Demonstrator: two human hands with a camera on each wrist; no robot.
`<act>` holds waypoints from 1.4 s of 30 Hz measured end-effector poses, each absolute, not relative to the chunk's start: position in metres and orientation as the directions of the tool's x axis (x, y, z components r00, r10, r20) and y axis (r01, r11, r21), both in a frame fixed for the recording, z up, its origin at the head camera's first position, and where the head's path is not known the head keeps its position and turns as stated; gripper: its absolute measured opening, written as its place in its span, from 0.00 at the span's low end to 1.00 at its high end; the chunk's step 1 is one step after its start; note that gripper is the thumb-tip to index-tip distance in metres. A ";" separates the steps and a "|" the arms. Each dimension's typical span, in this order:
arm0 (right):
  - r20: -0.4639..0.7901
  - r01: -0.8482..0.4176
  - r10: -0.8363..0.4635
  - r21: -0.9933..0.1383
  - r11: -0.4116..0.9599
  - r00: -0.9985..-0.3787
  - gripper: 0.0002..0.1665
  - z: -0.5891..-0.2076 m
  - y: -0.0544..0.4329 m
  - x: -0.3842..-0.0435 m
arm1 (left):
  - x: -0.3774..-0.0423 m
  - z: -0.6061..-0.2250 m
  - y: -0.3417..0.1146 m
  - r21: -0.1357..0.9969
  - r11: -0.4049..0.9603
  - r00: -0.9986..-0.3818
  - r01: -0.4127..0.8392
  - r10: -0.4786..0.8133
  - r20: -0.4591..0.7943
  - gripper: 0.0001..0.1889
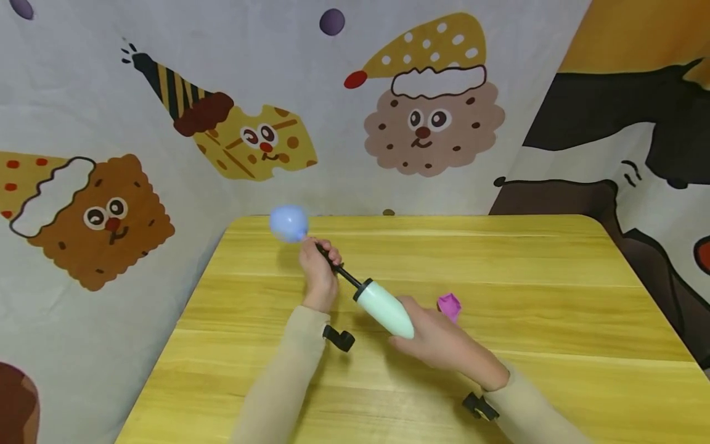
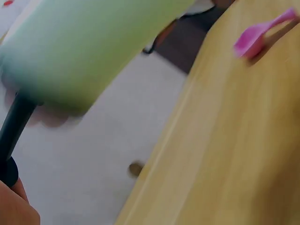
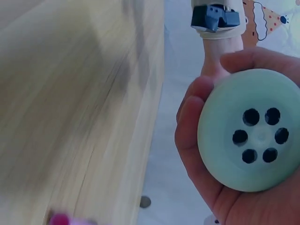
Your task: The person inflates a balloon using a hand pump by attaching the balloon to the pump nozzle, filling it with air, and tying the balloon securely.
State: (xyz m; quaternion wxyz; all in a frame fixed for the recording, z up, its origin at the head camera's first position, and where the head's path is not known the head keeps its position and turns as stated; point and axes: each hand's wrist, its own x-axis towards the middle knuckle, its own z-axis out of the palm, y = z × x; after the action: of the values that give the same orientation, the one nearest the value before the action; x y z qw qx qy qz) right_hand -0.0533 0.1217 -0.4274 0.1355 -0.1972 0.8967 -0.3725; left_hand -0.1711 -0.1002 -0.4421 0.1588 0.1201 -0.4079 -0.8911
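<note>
A mint-green hand balloon pump (image 1: pixel 385 310) slants above the table between both hands. My left hand (image 1: pixel 318 268) grips its black nozzle end, fingers curled round it. Just beyond those fingers a small, partly inflated blue balloon (image 1: pixel 288 223) sticks out at the tip; its neck is hidden by the hand. My right hand (image 1: pixel 435 336) wraps round the wide rear of the mint body. A black rod shows between the body and the left hand. The right wrist view looks straight at the pump's round end (image 3: pixel 262 173), which has several dark holes.
A limp pink balloon (image 1: pixel 449 306) lies on the wooden table (image 1: pixel 554 271), just past the right hand. Behind and to the left hangs a white cloth (image 1: pixel 338 148) printed with cartoon biscuits and cheese. Black wrist mounts (image 1: pixel 339 338) sit at both sleeves.
</note>
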 end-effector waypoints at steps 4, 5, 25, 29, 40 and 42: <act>-0.070 -0.322 -0.495 -0.678 0.660 -0.866 0.40 -0.425 0.138 -0.045 | -0.181 -0.439 -0.128 0.728 -0.642 -0.886 0.240 -0.452 -0.107 0.21; -0.068 -0.330 -0.502 -0.676 0.659 -0.862 0.40 -0.425 0.141 -0.043 | -0.182 -0.438 -0.132 0.722 -0.646 -0.881 0.247 -0.460 -0.111 0.21; -0.081 -0.264 -0.471 -0.740 0.619 -0.878 0.39 -0.438 0.119 -0.061 | -0.139 -0.454 -0.063 0.753 -0.653 -0.956 0.081 -0.264 -0.126 0.20; -0.093 -0.249 -0.473 -0.753 0.609 -0.876 0.39 -0.441 0.113 -0.063 | -0.144 -0.459 -0.067 0.783 -0.614 -0.949 0.102 -0.295 -0.108 0.23; -0.049 -0.303 -0.473 -0.709 0.637 -0.879 0.41 -0.435 0.134 -0.042 | -0.180 -0.439 -0.114 0.742 -0.614 -0.895 0.270 -0.444 -0.042 0.20; -0.057 -0.303 -0.479 -0.708 0.638 -0.876 0.40 -0.433 0.144 -0.036 | -0.183 -0.438 -0.122 0.718 -0.638 -0.889 0.281 -0.454 -0.056 0.20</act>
State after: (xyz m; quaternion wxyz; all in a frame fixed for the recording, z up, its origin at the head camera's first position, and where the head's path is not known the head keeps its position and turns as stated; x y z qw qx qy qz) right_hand -0.0364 0.1437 -0.4325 0.1208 -0.2180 0.8970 -0.3650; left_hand -0.1829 -0.1221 -0.4384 0.2047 0.1163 -0.3733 -0.8974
